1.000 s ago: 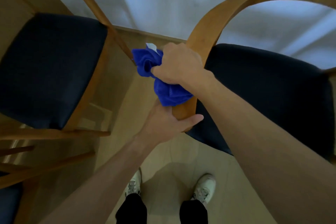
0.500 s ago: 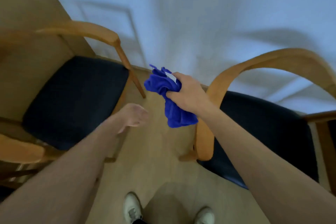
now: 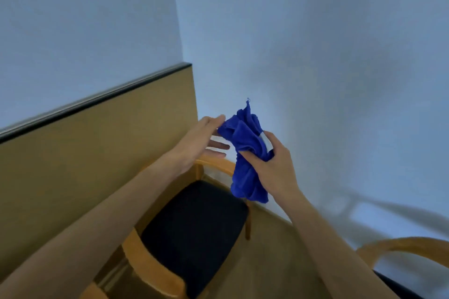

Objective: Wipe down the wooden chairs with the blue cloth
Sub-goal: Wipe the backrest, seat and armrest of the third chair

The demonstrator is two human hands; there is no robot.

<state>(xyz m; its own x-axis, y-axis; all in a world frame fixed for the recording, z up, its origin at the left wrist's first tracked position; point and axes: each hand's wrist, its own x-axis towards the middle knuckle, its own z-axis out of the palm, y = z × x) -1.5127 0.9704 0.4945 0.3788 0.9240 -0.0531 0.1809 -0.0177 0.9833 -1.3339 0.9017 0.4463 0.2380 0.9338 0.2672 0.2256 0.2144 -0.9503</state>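
Wooden chair (image 3: 150,267), dark seat, below, untouched; right hand (image 3: 269,165) clamped on bunched blue cloth (image 3: 245,153), lifted off the other chair (image 3: 398,247); left hand (image 3: 201,141), fingers spread, newly touching cloth: likely refolding before wiping.

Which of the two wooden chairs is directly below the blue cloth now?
The chair in the corner, showing its whole dark seat, sits under the blue cloth held by the right hand. The other chair shows only an armrest at far right.
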